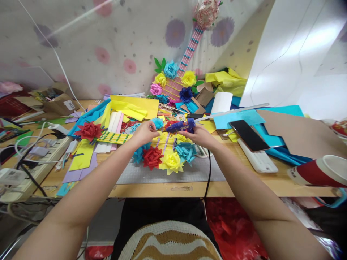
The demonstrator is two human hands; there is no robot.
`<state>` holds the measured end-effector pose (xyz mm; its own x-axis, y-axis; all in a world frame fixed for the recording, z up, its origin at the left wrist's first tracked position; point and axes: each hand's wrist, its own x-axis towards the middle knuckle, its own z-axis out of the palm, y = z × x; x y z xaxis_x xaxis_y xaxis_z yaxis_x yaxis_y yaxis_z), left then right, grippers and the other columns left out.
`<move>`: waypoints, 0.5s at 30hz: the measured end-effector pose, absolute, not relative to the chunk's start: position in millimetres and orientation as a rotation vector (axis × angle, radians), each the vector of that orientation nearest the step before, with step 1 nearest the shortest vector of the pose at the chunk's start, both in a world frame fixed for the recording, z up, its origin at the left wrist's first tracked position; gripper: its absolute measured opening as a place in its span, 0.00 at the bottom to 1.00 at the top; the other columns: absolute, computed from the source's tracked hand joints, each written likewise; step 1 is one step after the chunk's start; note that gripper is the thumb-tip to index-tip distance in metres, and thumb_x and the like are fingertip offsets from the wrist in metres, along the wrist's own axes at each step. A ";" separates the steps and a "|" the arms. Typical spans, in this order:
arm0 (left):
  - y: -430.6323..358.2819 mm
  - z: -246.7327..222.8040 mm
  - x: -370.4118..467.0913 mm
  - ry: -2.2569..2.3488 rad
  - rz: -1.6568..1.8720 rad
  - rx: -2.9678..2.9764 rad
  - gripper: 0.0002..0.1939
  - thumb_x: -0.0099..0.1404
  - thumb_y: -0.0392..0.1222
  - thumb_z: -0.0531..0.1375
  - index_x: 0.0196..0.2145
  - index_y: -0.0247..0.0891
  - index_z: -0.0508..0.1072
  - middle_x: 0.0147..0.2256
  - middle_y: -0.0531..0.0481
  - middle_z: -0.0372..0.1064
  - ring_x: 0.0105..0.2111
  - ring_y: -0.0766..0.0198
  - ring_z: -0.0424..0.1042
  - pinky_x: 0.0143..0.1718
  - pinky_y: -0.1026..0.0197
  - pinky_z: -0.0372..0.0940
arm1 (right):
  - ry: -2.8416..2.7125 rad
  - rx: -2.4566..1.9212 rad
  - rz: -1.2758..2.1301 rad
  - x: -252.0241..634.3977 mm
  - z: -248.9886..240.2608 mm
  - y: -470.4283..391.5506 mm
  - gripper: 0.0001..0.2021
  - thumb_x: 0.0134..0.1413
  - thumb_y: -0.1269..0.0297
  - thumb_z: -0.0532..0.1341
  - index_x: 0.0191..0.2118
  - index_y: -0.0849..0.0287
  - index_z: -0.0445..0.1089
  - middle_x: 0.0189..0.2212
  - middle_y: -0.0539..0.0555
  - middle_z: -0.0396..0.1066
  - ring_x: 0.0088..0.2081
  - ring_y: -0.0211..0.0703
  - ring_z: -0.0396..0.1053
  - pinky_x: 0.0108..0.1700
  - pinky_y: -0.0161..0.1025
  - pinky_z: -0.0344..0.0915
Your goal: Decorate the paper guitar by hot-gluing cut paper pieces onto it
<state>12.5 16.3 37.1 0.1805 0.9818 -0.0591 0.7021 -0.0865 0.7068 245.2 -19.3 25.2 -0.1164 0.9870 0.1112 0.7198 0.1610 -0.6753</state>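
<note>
My right hand [199, 135] is closed around a blue hot glue gun [180, 126], its nozzle pointing left and a long glue stick [233, 112] running out of its back. Just left of the nozzle, the fingers of my left hand [146, 133] are drawn together; what they pinch cannot be made out. Touching or just behind those fingertips is a light blue paper flower [157, 123]. Under both hands lies a yellow paper guitar with a striped neck [114, 137]. Around its body are a red flower [153, 157], a yellow flower [171, 162] and a blue flower [185, 151].
A pink flowered guitar [187, 54] leans on the wall. A phone [249, 135] lies on a white box [257, 157]; a paper cup [321, 169] stands at the right edge. Power strips [51, 159] and cables fill the left. The gun's black cord [209, 173] hangs over the front edge.
</note>
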 end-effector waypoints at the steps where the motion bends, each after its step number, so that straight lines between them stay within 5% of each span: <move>1: 16.5 36.5 12.4 1.568 0.595 1.857 0.13 0.46 0.41 0.65 0.26 0.39 0.63 0.20 0.57 0.66 0.22 0.67 0.65 0.25 0.65 0.57 | -1.901 -1.604 0.638 245.5 24.8 -19.0 0.23 0.48 0.41 0.59 0.35 0.58 0.74 0.34 0.57 0.74 0.37 0.49 0.69 0.38 0.40 0.61; 15: 14.5 39.0 15.0 1.413 0.657 1.671 0.12 0.47 0.36 0.64 0.24 0.38 0.61 0.15 0.60 0.60 0.16 0.72 0.56 0.20 0.68 0.49 | -1.950 -1.623 0.615 249.8 24.8 -20.6 0.25 0.49 0.41 0.57 0.36 0.60 0.75 0.33 0.56 0.75 0.37 0.49 0.70 0.38 0.39 0.64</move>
<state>15.0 14.5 39.0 0.2301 0.9658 -0.1195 0.5316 -0.0219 0.8467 249.8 -20.6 24.8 -0.1422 0.9842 0.1059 0.7455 0.1769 -0.6426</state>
